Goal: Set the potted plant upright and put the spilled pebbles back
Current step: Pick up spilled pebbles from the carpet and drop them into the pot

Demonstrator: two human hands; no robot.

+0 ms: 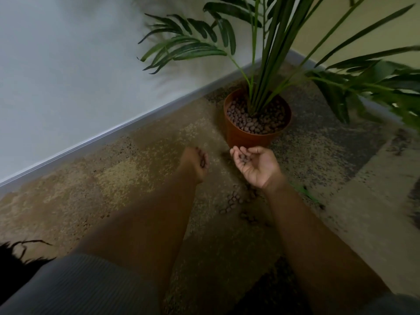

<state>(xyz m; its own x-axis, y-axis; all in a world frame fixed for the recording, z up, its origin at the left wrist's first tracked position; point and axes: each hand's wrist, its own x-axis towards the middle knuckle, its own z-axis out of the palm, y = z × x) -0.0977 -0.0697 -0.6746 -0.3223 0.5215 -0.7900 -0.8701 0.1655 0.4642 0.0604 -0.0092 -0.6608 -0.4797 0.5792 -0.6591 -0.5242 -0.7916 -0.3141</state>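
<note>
The brown plastic pot (244,138) stands upright on the carpet near the wall, filled with brown clay pebbles (256,122) around the stems of a green palm plant (268,64). My left hand (197,162) is curled round several pebbles, just left of the pot's base. My right hand (255,165) is palm up below the pot, its fingers cupped round a few pebbles. More spilled pebbles (236,201) lie on the carpet between my forearms.
A white wall with a grey skirting board (113,137) runs diagonally behind the pot. Long palm fronds (375,87) hang over the floor at the right. The carpet (113,189) is patterned in brown and tan patches.
</note>
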